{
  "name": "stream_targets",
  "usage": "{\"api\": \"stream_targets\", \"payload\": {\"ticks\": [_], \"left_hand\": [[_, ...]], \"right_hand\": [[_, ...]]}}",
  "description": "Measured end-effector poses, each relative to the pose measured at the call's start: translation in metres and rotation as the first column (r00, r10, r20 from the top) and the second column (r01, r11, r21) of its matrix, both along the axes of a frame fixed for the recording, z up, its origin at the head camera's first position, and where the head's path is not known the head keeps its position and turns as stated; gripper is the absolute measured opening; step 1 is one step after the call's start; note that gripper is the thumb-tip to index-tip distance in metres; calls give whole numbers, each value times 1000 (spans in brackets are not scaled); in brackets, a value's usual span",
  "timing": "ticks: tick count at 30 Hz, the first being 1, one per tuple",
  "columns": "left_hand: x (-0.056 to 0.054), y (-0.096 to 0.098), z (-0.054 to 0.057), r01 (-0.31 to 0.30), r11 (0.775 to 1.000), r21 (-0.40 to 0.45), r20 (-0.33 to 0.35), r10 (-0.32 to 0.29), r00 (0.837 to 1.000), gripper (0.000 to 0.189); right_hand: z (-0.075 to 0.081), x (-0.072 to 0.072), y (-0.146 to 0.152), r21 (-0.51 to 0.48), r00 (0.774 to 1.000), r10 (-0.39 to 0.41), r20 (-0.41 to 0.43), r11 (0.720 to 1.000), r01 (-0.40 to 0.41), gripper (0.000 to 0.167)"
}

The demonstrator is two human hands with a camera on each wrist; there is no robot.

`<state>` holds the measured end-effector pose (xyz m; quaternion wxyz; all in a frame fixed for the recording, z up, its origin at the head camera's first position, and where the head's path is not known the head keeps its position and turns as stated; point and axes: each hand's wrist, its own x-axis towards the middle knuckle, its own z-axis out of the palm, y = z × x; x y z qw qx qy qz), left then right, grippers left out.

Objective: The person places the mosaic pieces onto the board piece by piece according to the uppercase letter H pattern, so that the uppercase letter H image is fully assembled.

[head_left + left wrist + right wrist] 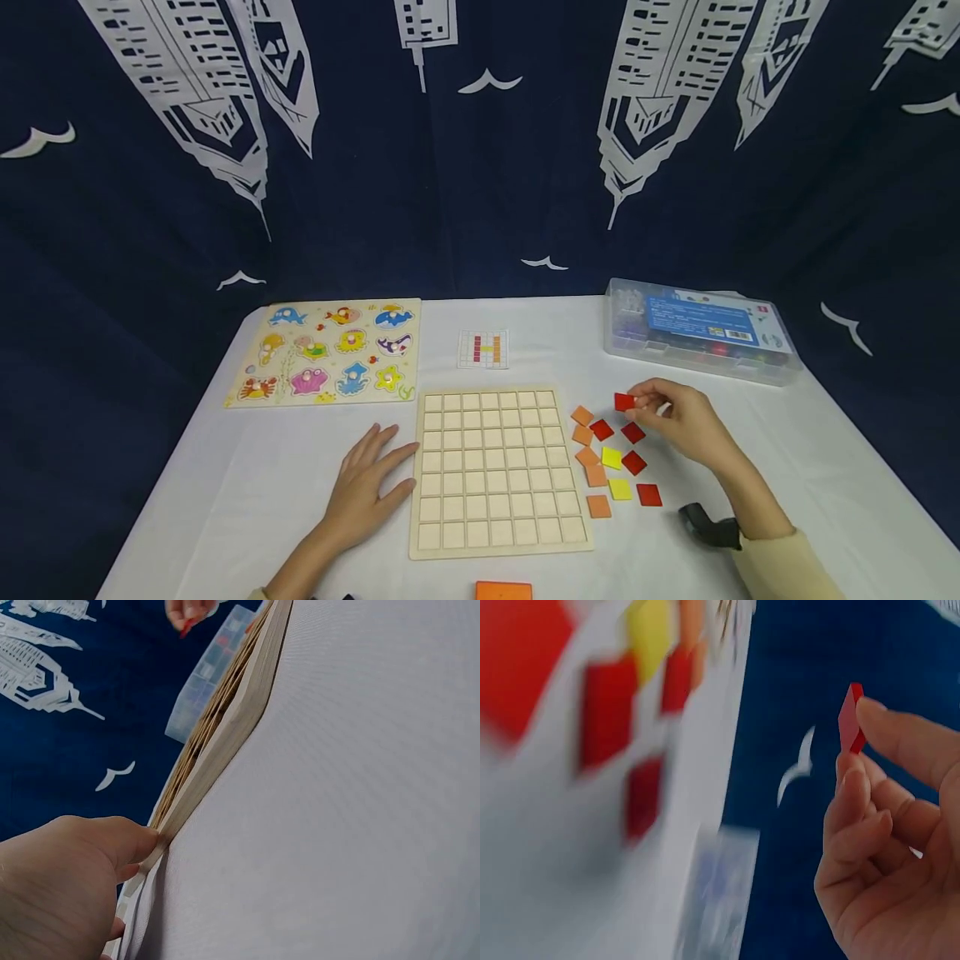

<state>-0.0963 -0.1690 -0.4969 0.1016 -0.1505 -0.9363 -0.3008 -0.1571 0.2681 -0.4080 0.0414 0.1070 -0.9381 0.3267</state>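
A red square tile [623, 402] is pinched between the thumb and fingertips of my right hand [686, 421], raised above the loose tiles. In the right wrist view the same tile is seen nearly edge-on, between thumb and index finger. My left hand [366, 493] lies with fingers spread at the left edge of a wooden grid board [501, 553], its thumb [135, 841] touching the side of the frame. All the board's square cells show bare wood. Right of the board lie several orange tiles [598, 507], two yellow tiles [620, 489] and several red tiles [649, 495].
A small pattern card [483, 349] with red, yellow and orange squares lies behind the board. A sea-animal puzzle [322, 350] is at the back left, a clear plastic case [701, 332] at the back right. An orange object [503, 591] sits at the front edge.
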Motion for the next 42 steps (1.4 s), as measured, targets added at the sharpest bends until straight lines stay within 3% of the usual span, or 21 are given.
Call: {"api": "stream_targets", "payload": {"ticks": [3, 6, 11, 17, 33, 37, 42], "left_hand": [[0, 0, 1, -3, 1000, -4, -5, 3, 1000, 43], [0, -1, 1, -7, 1000, -6, -7, 7, 1000, 43], [1, 0, 0, -2, 1000, -6, 12, 2, 1000, 43], [2, 1, -1, -5, 1000, 1, 25, 5, 1000, 42], [-1, 1, -2, 9, 1000, -5, 6, -9, 1000, 43], [-1, 2, -1, 10, 1000, -5, 5, -10, 1000, 43], [0, 1, -1, -7, 1000, -21, 3, 7, 1000, 43]], "right_hand": [[11, -12, -37, -18, 997, 77, -12, 997, -77, 23], [12, -24, -76, -51, 985, 173, -16, 983, -174, 19], [2, -37, -133, -79, 955, 292, 40, 954, -289, 17], [-16, -42, -170, -15, 934, 340, 106, 940, -341, 17], [-26, -45, -188, 30, 916, 377, 133, 923, -384, 19], [-15, -42, -178, 32, 913, 391, 113, 917, -396, 23], [9, -33, -147, -25, 908, 415, 58, 910, -414, 26]]}}
